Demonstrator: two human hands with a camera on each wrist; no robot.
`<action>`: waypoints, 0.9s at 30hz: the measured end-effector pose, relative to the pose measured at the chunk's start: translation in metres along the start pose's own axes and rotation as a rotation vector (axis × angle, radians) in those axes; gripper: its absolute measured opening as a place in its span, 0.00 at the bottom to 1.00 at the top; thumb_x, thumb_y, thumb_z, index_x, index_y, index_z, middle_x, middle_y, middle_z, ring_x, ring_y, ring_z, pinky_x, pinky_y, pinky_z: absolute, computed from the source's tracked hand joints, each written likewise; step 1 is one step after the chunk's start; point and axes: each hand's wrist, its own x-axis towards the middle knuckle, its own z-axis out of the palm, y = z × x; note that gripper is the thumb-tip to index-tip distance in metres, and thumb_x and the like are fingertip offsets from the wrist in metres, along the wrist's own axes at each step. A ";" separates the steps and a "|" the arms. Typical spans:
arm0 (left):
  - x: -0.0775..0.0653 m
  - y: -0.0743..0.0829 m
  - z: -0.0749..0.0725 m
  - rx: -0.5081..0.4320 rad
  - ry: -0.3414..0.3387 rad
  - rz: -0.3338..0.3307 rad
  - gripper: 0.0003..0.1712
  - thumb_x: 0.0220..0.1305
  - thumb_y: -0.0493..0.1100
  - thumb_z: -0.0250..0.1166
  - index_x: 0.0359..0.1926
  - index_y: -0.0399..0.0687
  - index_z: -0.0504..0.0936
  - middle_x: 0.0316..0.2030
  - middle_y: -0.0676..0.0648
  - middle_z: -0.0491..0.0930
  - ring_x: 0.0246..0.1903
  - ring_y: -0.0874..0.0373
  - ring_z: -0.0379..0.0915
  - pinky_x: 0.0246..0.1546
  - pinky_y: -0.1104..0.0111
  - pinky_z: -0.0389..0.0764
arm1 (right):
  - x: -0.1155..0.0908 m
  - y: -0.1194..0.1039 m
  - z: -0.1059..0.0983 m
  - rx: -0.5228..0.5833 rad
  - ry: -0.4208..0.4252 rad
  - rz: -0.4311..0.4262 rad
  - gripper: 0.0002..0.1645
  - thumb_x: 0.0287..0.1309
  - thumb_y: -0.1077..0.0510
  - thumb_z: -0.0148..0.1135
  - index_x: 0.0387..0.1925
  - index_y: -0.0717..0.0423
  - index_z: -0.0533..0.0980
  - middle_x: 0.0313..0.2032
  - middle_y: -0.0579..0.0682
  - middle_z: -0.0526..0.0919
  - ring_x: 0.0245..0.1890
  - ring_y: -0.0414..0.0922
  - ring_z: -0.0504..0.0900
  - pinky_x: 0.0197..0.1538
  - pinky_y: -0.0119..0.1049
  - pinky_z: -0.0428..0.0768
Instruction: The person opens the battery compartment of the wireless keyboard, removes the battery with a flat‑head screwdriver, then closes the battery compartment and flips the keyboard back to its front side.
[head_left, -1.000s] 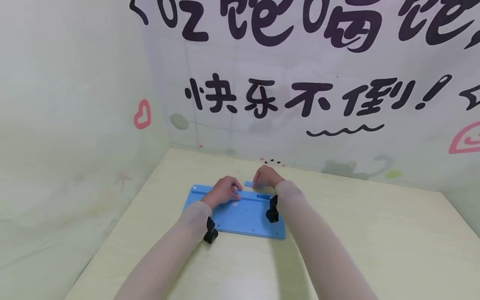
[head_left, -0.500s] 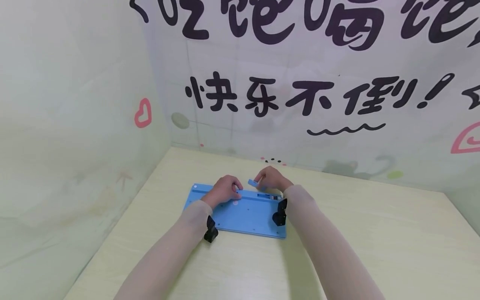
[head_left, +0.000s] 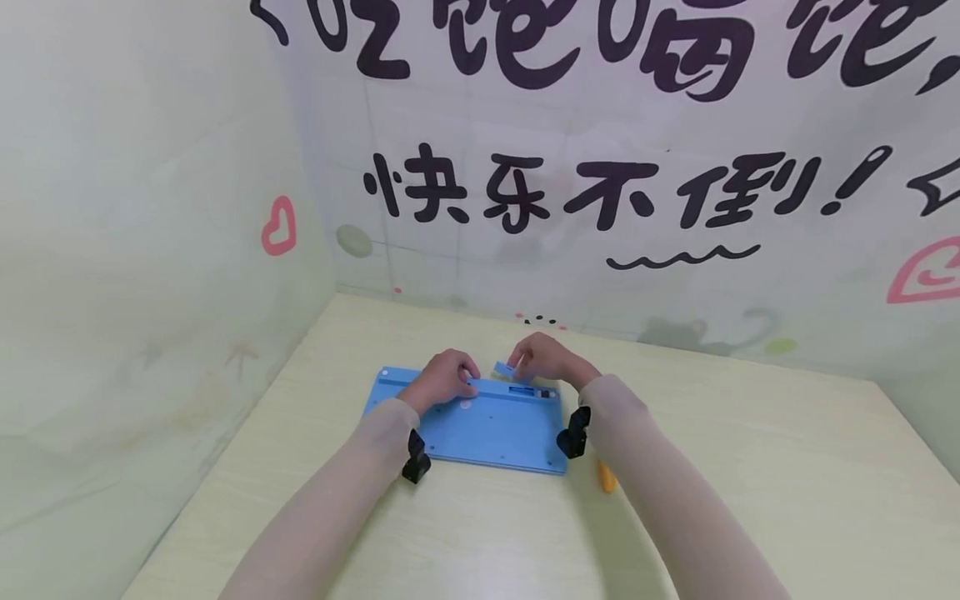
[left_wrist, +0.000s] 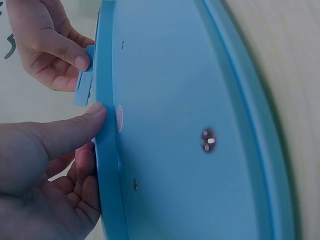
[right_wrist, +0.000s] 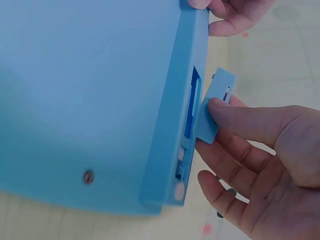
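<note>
A blue keyboard [head_left: 495, 437] lies underside up, showing screws and a round sticker [left_wrist: 119, 118]. My left hand [head_left: 444, 379] grips its raised far edge, thumb [left_wrist: 82, 125] on top and the other fingers curled behind. Just beyond that edge, my right hand [head_left: 543, 357] pinches a small blue battery cover [right_wrist: 223, 82] between thumb and fingers. The cover is tilted beside the uncovered battery slot [right_wrist: 191, 107], overlapping its edge in the right wrist view. At the slot's right end sits a small switch area [head_left: 545, 394].
On the pale tabletop [head_left: 750, 467], an orange thing like a handle [head_left: 607, 477] is partly hidden by my right sleeve. A printed cloth wall [head_left: 480, 275] stands behind the table, another [head_left: 150, 292] along the left side.
My right hand and forearm have shifted right, with the cover still pinched. The slot's right end and the orange thing have come into view. My left hand keeps its place on the keyboard.
</note>
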 end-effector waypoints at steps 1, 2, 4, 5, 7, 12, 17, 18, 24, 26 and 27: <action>0.000 0.000 0.000 -0.003 0.000 0.005 0.09 0.54 0.37 0.67 0.37 0.44 0.80 0.29 0.47 0.72 0.31 0.54 0.67 0.34 0.66 0.69 | -0.002 0.000 -0.001 -0.005 0.003 0.003 0.05 0.53 0.68 0.61 0.34 0.63 0.79 0.31 0.52 0.82 0.30 0.45 0.78 0.39 0.37 0.78; 0.001 -0.001 0.001 -0.005 -0.001 0.013 0.08 0.54 0.37 0.67 0.37 0.44 0.80 0.29 0.47 0.72 0.30 0.54 0.66 0.33 0.66 0.69 | -0.004 -0.001 -0.002 -0.014 0.008 0.007 0.05 0.53 0.68 0.61 0.33 0.62 0.79 0.31 0.52 0.82 0.29 0.45 0.78 0.38 0.36 0.77; 0.001 -0.001 0.001 -0.010 0.000 0.025 0.08 0.54 0.37 0.67 0.37 0.44 0.80 0.28 0.47 0.71 0.30 0.54 0.66 0.32 0.66 0.69 | -0.008 -0.001 -0.005 -0.034 0.019 0.000 0.05 0.53 0.68 0.61 0.33 0.62 0.79 0.30 0.51 0.81 0.29 0.45 0.77 0.36 0.36 0.77; 0.001 -0.001 0.002 -0.010 0.002 0.030 0.08 0.54 0.37 0.67 0.37 0.44 0.80 0.28 0.47 0.71 0.30 0.54 0.66 0.32 0.65 0.68 | -0.010 -0.001 -0.006 -0.040 0.025 -0.003 0.05 0.53 0.68 0.61 0.33 0.62 0.80 0.30 0.51 0.81 0.29 0.45 0.77 0.36 0.36 0.77; 0.001 -0.002 0.002 -0.008 0.006 0.037 0.08 0.53 0.36 0.67 0.36 0.44 0.80 0.28 0.47 0.71 0.29 0.54 0.66 0.32 0.65 0.68 | -0.014 -0.001 -0.009 -0.063 0.035 -0.036 0.05 0.52 0.68 0.61 0.32 0.61 0.80 0.29 0.50 0.81 0.28 0.45 0.76 0.36 0.37 0.77; 0.001 -0.002 0.003 -0.007 -0.001 0.028 0.08 0.54 0.36 0.67 0.37 0.44 0.80 0.28 0.47 0.71 0.29 0.54 0.66 0.32 0.65 0.68 | -0.020 -0.001 -0.012 -0.129 0.042 -0.122 0.05 0.52 0.69 0.62 0.32 0.61 0.81 0.28 0.50 0.80 0.29 0.43 0.75 0.38 0.38 0.76; -0.001 -0.002 0.001 -0.002 0.012 0.022 0.08 0.54 0.36 0.67 0.37 0.44 0.80 0.28 0.47 0.71 0.29 0.55 0.66 0.32 0.65 0.68 | -0.021 -0.001 -0.010 -0.127 0.050 -0.124 0.07 0.51 0.70 0.62 0.33 0.59 0.81 0.31 0.51 0.81 0.31 0.44 0.75 0.39 0.38 0.76; -0.002 -0.002 0.001 -0.002 0.013 0.020 0.08 0.54 0.36 0.67 0.37 0.44 0.80 0.28 0.47 0.71 0.29 0.54 0.66 0.32 0.65 0.68 | -0.021 -0.001 -0.009 -0.128 0.053 -0.126 0.07 0.52 0.69 0.61 0.33 0.59 0.82 0.31 0.50 0.82 0.31 0.44 0.75 0.40 0.38 0.76; -0.003 -0.002 0.000 -0.005 0.003 0.044 0.07 0.54 0.35 0.67 0.35 0.43 0.80 0.27 0.46 0.71 0.28 0.53 0.66 0.32 0.64 0.68 | -0.026 0.004 -0.004 -0.102 0.052 -0.115 0.07 0.53 0.68 0.61 0.35 0.60 0.82 0.34 0.50 0.83 0.33 0.44 0.77 0.40 0.38 0.77; -0.004 -0.002 -0.001 -0.003 -0.001 0.049 0.07 0.54 0.35 0.67 0.34 0.43 0.79 0.27 0.46 0.71 0.28 0.53 0.66 0.32 0.64 0.68 | -0.027 0.006 -0.004 -0.081 0.044 -0.116 0.08 0.53 0.69 0.61 0.35 0.61 0.82 0.34 0.50 0.83 0.32 0.43 0.78 0.40 0.38 0.77; -0.004 -0.001 -0.001 -0.001 -0.001 0.048 0.06 0.54 0.35 0.67 0.34 0.44 0.79 0.27 0.46 0.71 0.28 0.54 0.66 0.32 0.64 0.68 | -0.028 0.007 -0.004 -0.075 0.037 -0.123 0.08 0.53 0.69 0.61 0.35 0.62 0.82 0.34 0.51 0.83 0.32 0.43 0.78 0.40 0.38 0.77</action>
